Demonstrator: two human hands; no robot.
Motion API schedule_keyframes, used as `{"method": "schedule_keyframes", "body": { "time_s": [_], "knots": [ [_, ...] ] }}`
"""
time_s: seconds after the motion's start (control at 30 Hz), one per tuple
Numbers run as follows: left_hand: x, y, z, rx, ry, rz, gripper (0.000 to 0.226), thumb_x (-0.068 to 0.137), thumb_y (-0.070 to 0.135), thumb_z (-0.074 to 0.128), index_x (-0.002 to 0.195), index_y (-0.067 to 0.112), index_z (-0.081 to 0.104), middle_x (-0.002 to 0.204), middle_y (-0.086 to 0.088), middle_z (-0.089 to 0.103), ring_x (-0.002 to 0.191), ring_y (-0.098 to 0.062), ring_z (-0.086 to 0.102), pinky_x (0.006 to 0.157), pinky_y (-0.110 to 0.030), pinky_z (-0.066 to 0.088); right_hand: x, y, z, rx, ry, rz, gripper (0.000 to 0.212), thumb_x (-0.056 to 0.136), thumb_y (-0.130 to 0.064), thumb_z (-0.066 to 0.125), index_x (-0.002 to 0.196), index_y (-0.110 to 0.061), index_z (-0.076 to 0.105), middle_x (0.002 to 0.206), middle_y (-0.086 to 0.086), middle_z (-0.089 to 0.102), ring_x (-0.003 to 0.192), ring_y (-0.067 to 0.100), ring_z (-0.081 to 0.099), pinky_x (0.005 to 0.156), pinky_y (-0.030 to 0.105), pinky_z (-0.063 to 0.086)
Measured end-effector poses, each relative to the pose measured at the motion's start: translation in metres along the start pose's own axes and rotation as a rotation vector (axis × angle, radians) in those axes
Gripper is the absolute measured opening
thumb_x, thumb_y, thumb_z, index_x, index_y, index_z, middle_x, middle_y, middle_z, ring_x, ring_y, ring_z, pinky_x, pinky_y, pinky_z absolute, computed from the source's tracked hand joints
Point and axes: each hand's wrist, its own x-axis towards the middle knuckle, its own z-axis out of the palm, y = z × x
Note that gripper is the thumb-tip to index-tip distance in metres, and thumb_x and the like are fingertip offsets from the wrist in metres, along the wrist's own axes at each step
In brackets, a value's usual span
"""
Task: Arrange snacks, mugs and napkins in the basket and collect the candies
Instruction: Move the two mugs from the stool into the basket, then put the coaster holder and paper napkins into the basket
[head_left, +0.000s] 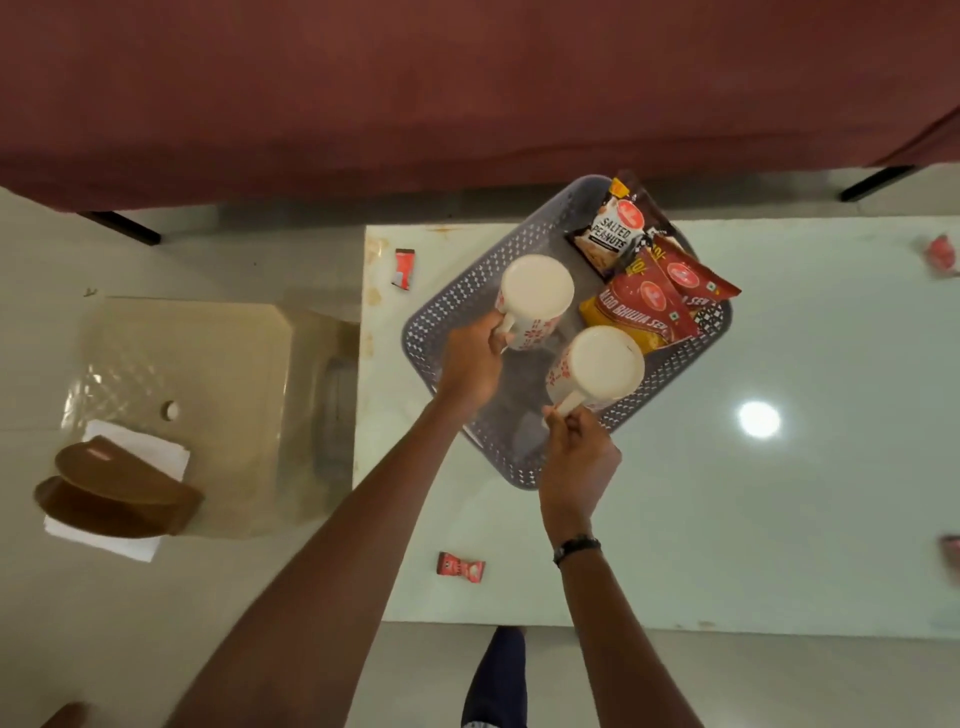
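Observation:
A grey perforated basket (483, 270) stands on the white table (727, 519). My left hand (470, 364) grips the handle of a white mug (537, 296) inside the basket. My right hand (579, 457) grips the handle of a second white mug (602, 366) over the basket's near side. Snack packets fill the far end: salted peanuts (613, 231) and red bhujia sev packs (649, 306). Red candies lie on the table at the far left (404, 268), near the front (461, 567), and at the right edge (943, 254).
A beige stool (208, 374) stands left of the table, with white napkins (135, 452) in a brown holder (119, 493) on it. A dark red sofa (467, 88) runs behind the table. Another red candy (951, 553) shows at the frame's right edge.

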Motion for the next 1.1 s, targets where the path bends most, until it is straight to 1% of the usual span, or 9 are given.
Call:
{"method": "schedule_keyframes", "body": {
  "time_s": [0.17, 0.27, 0.43, 0.53, 0.63, 0.8, 0.97, 1.03, 1.1],
  "knots": [
    [0.002, -0.016, 0.012, 0.02, -0.053, -0.042, 0.027, 0.096, 0.009, 0.043, 0.116, 0.0, 0.057, 0.104, -0.023, 0.068, 0.098, -0.033, 0.062, 0.064, -0.019, 0.033, 0.001, 0.003, 0.014, 0.062, 0.034, 0.058, 0.021, 0.086, -0.013, 0.065, 0.069, -0.002, 0.061, 0.058, 0.004, 0.056, 0.056, 0.018, 0.042, 0.048, 0.027, 0.033],
    [0.004, -0.018, 0.016, 0.013, -0.055, -0.078, 0.025, 0.097, 0.011, 0.042, 0.112, 0.001, 0.059, 0.102, -0.02, 0.068, 0.094, -0.028, 0.063, 0.063, -0.019, 0.032, 0.005, 0.002, 0.022, 0.081, 0.053, 0.094, 0.019, 0.085, -0.012, 0.065, 0.07, 0.0, 0.062, 0.059, 0.003, 0.055, 0.056, 0.016, 0.039, 0.046, 0.011, 0.029],
    [0.011, -0.017, 0.019, 0.035, -0.037, -0.094, 0.026, 0.098, 0.012, 0.039, 0.112, 0.003, 0.058, 0.105, -0.018, 0.067, 0.092, -0.024, 0.061, 0.065, -0.022, 0.032, 0.015, 0.003, 0.032, 0.1, 0.038, 0.162, 0.014, 0.083, -0.01, 0.068, 0.075, 0.001, 0.065, 0.066, 0.001, 0.06, 0.063, 0.015, 0.049, 0.051, 0.004, 0.035],
    [0.016, -0.016, 0.019, 0.033, -0.041, -0.079, 0.025, 0.098, 0.014, 0.039, 0.11, 0.004, 0.058, 0.104, -0.018, 0.067, 0.095, -0.031, 0.062, 0.068, -0.028, 0.037, 0.021, 0.005, 0.035, 0.14, 0.017, 0.202, 0.014, 0.081, -0.008, 0.069, 0.071, -0.001, 0.062, 0.066, 0.003, 0.061, 0.065, 0.016, 0.053, 0.052, 0.002, 0.036],
    [0.018, -0.016, 0.019, 0.036, -0.044, -0.085, 0.025, 0.098, 0.013, 0.038, 0.11, 0.003, 0.057, 0.104, -0.018, 0.067, 0.095, -0.031, 0.061, 0.068, -0.028, 0.035, 0.021, 0.008, 0.035, 0.14, -0.019, 0.206, 0.013, 0.083, -0.011, 0.068, 0.074, -0.002, 0.063, 0.071, 0.005, 0.066, 0.069, 0.017, 0.058, 0.058, 0.004, 0.038],
    [0.015, -0.012, 0.021, -0.005, -0.091, -0.153, 0.023, 0.096, 0.009, 0.04, 0.114, 0.0, 0.052, 0.109, -0.021, 0.063, 0.1, -0.034, 0.059, 0.072, -0.034, 0.04, 0.019, 0.01, 0.026, 0.087, -0.115, 0.166, 0.01, 0.087, -0.007, 0.062, 0.093, 0.0, 0.065, 0.091, 0.012, 0.071, 0.083, 0.018, 0.061, 0.075, 0.028, 0.05],
    [-0.013, -0.011, 0.002, -0.133, 0.006, -0.19, 0.032, 0.092, 0.005, 0.046, 0.124, 0.004, 0.047, 0.123, -0.017, 0.058, 0.114, -0.029, 0.056, 0.089, -0.034, 0.044, 0.001, 0.002, 0.008, 0.067, -0.028, 0.195, 0.02, 0.091, -0.004, 0.05, 0.106, -0.009, 0.063, 0.108, 0.008, 0.069, 0.099, 0.018, 0.061, 0.082, 0.027, 0.049],
    [-0.029, -0.012, -0.01, -0.21, 0.073, -0.178, 0.03, 0.092, 0.004, 0.045, 0.121, 0.006, 0.05, 0.122, -0.013, 0.06, 0.113, -0.025, 0.058, 0.088, -0.028, 0.044, -0.012, -0.009, 0.001, 0.055, 0.035, 0.091, 0.021, 0.092, -0.003, 0.046, 0.105, -0.011, 0.061, 0.109, 0.005, 0.067, 0.099, 0.019, 0.061, 0.081, 0.028, 0.05],
    [-0.048, -0.016, -0.026, -0.296, 0.161, -0.175, 0.027, 0.091, 0.003, 0.046, 0.116, 0.008, 0.053, 0.119, -0.01, 0.063, 0.109, -0.021, 0.06, 0.09, -0.025, 0.046, -0.028, -0.028, -0.001, 0.084, -0.011, -0.068, 0.02, 0.092, -0.003, 0.044, 0.104, -0.013, 0.058, 0.107, 0.003, 0.065, 0.094, 0.019, 0.064, 0.077, 0.026, 0.051]
  ]
}}
